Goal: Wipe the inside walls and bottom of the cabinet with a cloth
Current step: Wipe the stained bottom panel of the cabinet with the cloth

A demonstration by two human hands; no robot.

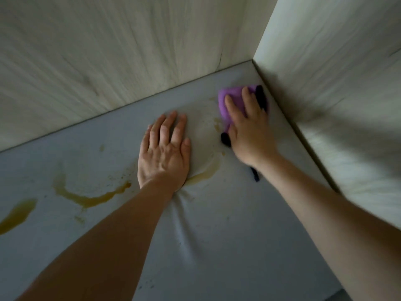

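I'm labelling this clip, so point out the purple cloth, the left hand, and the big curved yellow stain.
purple cloth (230, 105): head view, bare fabric beside the fingers.
left hand (163, 152): head view, back of the hand.
curved yellow stain (91, 199): head view, bottom of its arc.

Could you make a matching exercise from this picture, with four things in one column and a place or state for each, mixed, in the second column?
Things:
1. left hand
2. right hand
3. cloth
4. amber stain

Places or states:
A. purple, under a hand near the right back corner
B. curved streak on the cabinet bottom, left of the left forearm
C. flat on the cabinet bottom, holding nothing
D. pressing on the cloth, fingers spread

Pairs: 1-C, 2-D, 3-A, 4-B
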